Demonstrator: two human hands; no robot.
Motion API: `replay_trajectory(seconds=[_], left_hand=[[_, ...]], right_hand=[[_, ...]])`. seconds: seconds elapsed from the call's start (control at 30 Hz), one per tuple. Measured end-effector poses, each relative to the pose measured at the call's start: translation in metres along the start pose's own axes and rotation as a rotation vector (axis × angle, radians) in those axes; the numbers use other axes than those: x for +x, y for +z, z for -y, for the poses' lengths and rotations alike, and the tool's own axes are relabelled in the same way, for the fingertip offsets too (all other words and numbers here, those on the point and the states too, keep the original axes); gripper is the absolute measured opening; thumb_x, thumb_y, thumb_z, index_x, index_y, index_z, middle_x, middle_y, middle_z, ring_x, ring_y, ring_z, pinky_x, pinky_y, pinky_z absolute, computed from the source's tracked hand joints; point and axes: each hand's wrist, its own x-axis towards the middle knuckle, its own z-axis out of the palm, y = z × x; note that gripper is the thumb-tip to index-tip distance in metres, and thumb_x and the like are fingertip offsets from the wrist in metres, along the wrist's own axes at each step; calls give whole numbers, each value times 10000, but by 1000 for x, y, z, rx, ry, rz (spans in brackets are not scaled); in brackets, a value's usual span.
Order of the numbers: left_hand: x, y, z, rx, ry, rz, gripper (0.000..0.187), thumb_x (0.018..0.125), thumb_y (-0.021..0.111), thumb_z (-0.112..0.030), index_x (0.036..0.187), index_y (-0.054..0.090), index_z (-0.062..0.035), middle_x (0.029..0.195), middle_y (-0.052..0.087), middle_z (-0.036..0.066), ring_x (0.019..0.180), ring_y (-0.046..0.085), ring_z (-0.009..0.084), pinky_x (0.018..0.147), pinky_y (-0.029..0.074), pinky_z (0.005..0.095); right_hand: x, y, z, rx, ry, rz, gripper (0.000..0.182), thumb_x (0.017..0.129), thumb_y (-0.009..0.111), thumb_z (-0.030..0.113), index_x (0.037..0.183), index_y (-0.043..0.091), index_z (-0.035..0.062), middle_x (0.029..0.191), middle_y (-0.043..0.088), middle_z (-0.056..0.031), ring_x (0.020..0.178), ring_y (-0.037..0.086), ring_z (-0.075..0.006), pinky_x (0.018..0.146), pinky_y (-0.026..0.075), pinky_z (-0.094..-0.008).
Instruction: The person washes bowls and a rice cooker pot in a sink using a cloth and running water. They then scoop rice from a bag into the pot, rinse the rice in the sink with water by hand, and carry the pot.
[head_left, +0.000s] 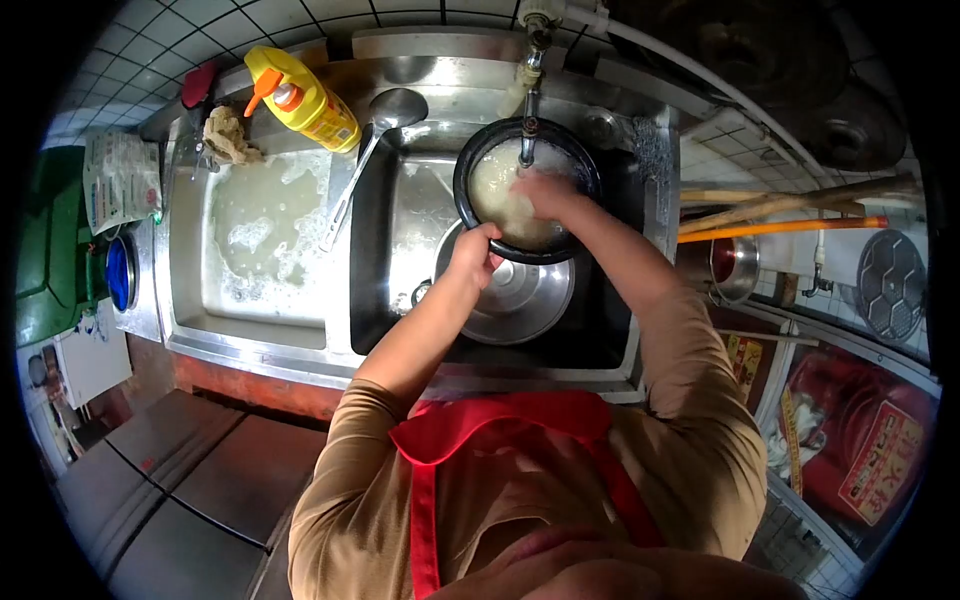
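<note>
A round black-rimmed bowl holds cloudy, foamy water below a metal tap, over the right basin of a steel sink. My left hand is closed on the near-left part of its rim. My right hand reaches into the bowl under the tap; its fingers are blurred and partly hidden by the water. Beneath the bowl, in the basin, lies a round metal lid or pan, partly covered by the bowl and my left hand.
The left basin holds murky, soapy water. A large ladle lies across the divider. A yellow bottle with an orange top and a crumpled cloth are at the back left. Sticks jut out at right.
</note>
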Motion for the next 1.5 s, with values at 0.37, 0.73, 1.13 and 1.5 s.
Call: replay_trajectory(seconds=[0.37, 0.73, 1.13, 1.5], left_hand=[[-5, 0, -5, 6, -14, 0, 55, 721, 527, -51, 704, 484, -80, 599, 472, 10, 459, 469, 133, 401, 448, 242], [-4, 1, -5, 18, -10, -21, 57, 716, 531, -52, 714, 485, -87, 629, 478, 8, 475, 468, 135, 402, 428, 242], [4, -5, -6, 14, -50, 42, 152, 687, 509, 3, 812, 505, -82, 673, 505, 0, 507, 490, 113, 424, 436, 228], [3, 0, -4, -33, -8, -4, 53, 705, 527, -40, 707, 481, -66, 588, 469, 15, 452, 477, 147, 391, 444, 246]], right_hand=[[-15, 6, 17, -251, -203, 151, 324, 720, 607, 200, 1043, 615, 234, 1393, 312, -32, 1289, 262, -296, 965, 226, -616], [-2, 5, -1, 157, 318, 101, 731, 715, 645, 342, 1324, 308, 117, 1344, 293, -269, 1204, 361, -376, 977, 324, -422], [-3, 20, 47, 473, -25, -54, 734, 681, 683, 266, 1300, 341, 72, 1255, 390, -243, 1152, 403, -380, 985, 311, -395], [24, -16, 8, 47, 96, 158, 457, 734, 587, 280, 1168, 498, 168, 1258, 447, -107, 1174, 418, -275, 918, 355, -473]])
